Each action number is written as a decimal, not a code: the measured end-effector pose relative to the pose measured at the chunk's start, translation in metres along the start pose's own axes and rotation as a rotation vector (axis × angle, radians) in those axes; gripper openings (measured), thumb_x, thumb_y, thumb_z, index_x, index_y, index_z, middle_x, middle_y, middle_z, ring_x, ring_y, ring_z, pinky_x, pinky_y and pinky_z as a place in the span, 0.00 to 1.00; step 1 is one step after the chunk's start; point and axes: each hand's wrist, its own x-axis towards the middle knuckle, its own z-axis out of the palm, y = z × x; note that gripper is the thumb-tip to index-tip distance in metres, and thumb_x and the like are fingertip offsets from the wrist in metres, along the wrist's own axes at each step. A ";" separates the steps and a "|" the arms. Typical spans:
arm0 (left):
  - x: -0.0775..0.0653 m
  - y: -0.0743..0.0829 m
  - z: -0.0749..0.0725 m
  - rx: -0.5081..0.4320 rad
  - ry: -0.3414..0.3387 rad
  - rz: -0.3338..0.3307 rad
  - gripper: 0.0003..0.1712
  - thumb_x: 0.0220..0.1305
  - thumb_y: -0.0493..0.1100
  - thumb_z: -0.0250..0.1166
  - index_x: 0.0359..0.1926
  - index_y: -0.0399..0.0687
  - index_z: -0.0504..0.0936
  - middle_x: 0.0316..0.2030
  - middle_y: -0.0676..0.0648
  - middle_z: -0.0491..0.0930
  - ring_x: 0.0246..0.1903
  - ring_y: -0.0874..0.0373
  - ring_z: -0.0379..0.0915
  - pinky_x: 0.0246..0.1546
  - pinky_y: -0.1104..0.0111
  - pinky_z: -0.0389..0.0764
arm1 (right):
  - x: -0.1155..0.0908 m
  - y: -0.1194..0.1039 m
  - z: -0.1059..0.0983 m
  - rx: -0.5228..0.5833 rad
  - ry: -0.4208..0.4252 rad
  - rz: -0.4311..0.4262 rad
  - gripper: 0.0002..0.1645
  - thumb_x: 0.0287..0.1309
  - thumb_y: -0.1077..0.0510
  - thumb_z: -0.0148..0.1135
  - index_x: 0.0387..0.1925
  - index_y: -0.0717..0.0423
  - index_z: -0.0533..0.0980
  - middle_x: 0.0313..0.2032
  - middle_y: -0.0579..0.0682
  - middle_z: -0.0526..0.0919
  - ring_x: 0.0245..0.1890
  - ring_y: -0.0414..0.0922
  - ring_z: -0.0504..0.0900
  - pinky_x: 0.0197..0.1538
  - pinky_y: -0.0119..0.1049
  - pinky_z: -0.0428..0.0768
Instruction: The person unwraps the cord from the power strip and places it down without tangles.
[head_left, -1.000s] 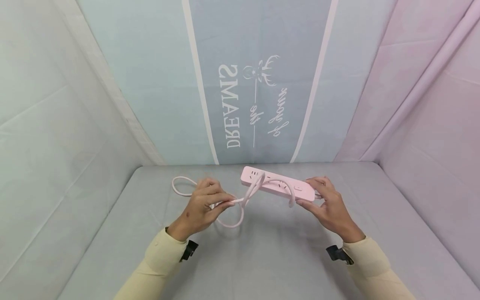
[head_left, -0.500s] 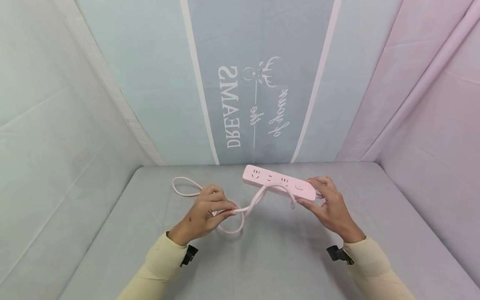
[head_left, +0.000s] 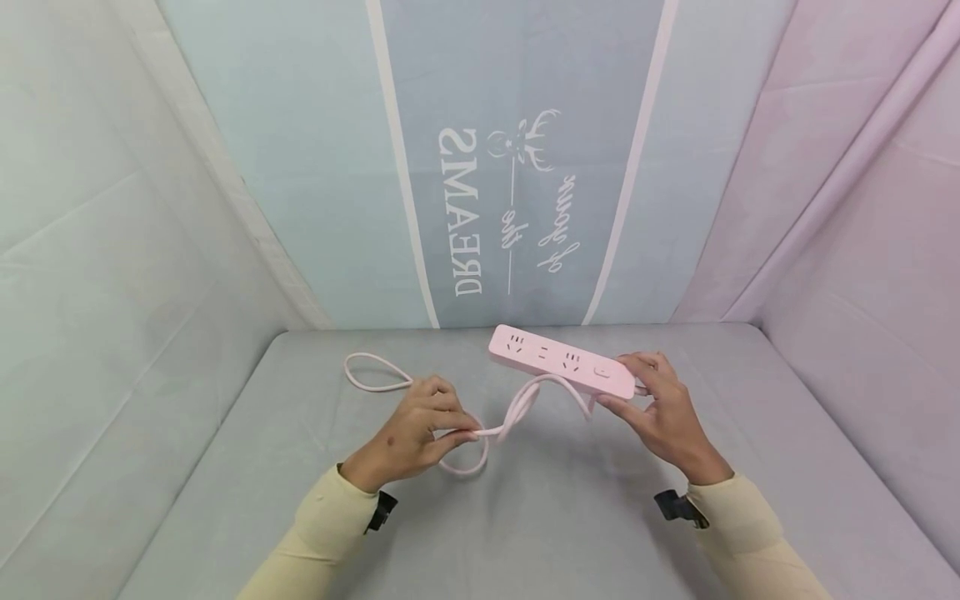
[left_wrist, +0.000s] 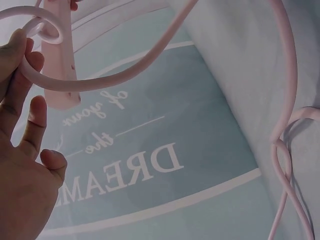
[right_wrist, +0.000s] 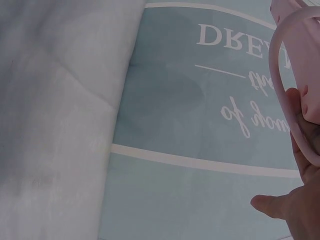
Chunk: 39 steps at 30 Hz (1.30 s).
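Note:
A pink power strip (head_left: 562, 362) with sockets and a switch is held up over the table, its face turned to the head view. My right hand (head_left: 660, 414) grips its right end between thumb and fingers. In front of the strip, its pink cord (head_left: 522, 403) hangs in a twisted loop. My left hand (head_left: 416, 429) pinches this cord between thumb and index finger; in the left wrist view the other fingers (left_wrist: 37, 120) stand loosely apart. More cord (head_left: 375, 372) loops behind and below the left hand. The plug does not show.
A grey padded table (head_left: 480, 533) lies under both hands. Pale fabric walls stand at the left (head_left: 135, 250) and right (head_left: 862, 317), and a blue printed cloth (head_left: 517, 167) hangs at the back.
My left hand has moved slightly right and down, drawing the cord down off the strip's face, so the sockets now show. The right hand holds the strip almost still.

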 end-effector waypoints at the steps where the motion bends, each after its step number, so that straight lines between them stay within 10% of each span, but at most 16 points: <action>1: 0.000 0.000 0.000 0.001 -0.012 -0.009 0.09 0.49 0.39 0.78 0.34 0.53 0.91 0.26 0.60 0.75 0.41 0.59 0.69 0.40 0.66 0.64 | 0.000 0.000 0.000 0.001 0.001 0.001 0.33 0.40 0.68 0.80 0.52 0.61 0.80 0.48 0.53 0.78 0.49 0.40 0.69 0.43 0.28 0.73; 39: -0.004 -0.006 0.012 0.101 -0.137 -0.135 0.07 0.52 0.43 0.78 0.34 0.54 0.92 0.24 0.61 0.73 0.41 0.61 0.70 0.37 0.66 0.62 | -0.002 -0.014 0.000 -0.010 0.036 -0.020 0.34 0.39 0.71 0.79 0.53 0.60 0.79 0.49 0.53 0.79 0.49 0.39 0.69 0.41 0.30 0.74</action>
